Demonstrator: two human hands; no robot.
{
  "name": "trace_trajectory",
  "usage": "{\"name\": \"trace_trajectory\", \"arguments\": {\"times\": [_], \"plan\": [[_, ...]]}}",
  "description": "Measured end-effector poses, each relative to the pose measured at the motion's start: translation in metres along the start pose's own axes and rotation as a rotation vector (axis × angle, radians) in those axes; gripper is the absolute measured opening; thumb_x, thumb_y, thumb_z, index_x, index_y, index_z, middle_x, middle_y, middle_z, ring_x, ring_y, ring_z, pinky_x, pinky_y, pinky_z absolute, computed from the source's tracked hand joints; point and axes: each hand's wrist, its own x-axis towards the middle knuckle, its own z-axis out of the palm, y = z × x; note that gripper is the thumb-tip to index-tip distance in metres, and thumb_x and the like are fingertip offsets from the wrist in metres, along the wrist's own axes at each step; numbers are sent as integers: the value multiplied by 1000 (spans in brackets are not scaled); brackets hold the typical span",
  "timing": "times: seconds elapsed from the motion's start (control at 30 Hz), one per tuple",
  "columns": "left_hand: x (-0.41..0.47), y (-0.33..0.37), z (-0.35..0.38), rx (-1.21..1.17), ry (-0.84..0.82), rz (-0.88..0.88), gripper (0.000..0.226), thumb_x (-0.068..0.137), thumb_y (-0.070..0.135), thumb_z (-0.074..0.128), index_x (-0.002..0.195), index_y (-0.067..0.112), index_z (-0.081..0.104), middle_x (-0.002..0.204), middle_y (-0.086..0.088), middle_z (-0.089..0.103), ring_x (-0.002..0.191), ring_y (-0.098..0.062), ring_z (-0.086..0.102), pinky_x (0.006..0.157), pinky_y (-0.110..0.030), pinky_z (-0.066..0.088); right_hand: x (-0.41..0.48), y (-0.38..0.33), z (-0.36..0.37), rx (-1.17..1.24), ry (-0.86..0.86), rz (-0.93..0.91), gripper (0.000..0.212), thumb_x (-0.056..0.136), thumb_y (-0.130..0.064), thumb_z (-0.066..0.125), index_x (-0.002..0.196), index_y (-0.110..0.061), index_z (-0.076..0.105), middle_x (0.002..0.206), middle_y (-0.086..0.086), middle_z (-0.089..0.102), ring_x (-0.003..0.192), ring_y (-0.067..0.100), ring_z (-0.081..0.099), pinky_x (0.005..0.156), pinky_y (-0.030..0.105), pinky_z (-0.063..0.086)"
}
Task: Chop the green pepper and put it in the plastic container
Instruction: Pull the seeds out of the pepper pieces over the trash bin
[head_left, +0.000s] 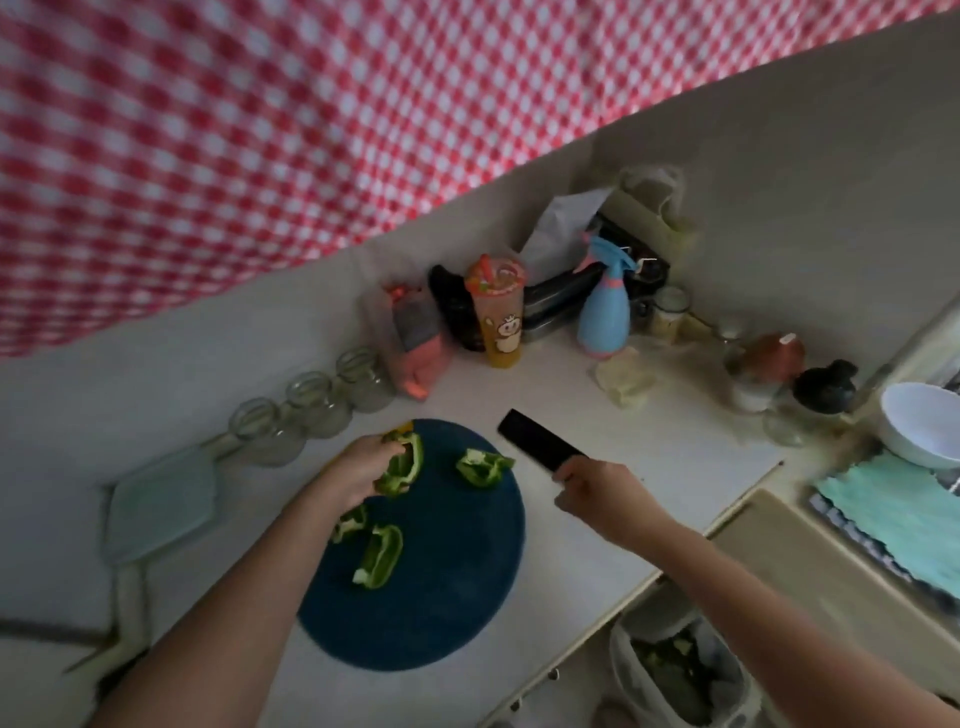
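Note:
A round dark blue cutting board lies on the white counter. My left hand grips a large green pepper piece at the board's far left edge. Three more pepper pieces lie on the board: one at the far right, a long strip near the middle, and a small one partly under my left wrist. My right hand holds a knife with a dark blade, raised just right of the board. A clear plastic container lid lies to the left.
Three empty glass jars line the wall behind the board. Further back stand a printed cup, a blue spray bottle and small jars. A white bowl and teal cloth sit at the right; a bag hangs below the counter edge.

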Motion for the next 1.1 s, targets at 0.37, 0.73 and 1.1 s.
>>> {"name": "trace_trajectory", "arguments": {"times": [0.37,0.73,1.1], "plan": [[46,-10,-17,725,17,143,39,87,4,57,126,5,56,125,-14,57,110,-26,56,83,-22,39,8,11,72,120,-208,-43,38,87,8,46,114,-10,64,101,-1,66,90,6,60,76,2,42],[52,-8,23,868,281,387,38,89,13,51,127,11,53,132,-14,49,120,-30,46,101,-35,39,7,15,77,243,-163,40,17,95,-12,53,101,-13,68,95,-1,69,87,11,64,78,14,49],[28,-39,104,701,218,373,86,72,41,76,135,2,32,133,-15,40,121,-26,41,96,-28,36,-26,16,36,456,58,169,28,98,-34,47,100,-16,69,92,-1,70,86,11,65,83,25,53]]}}
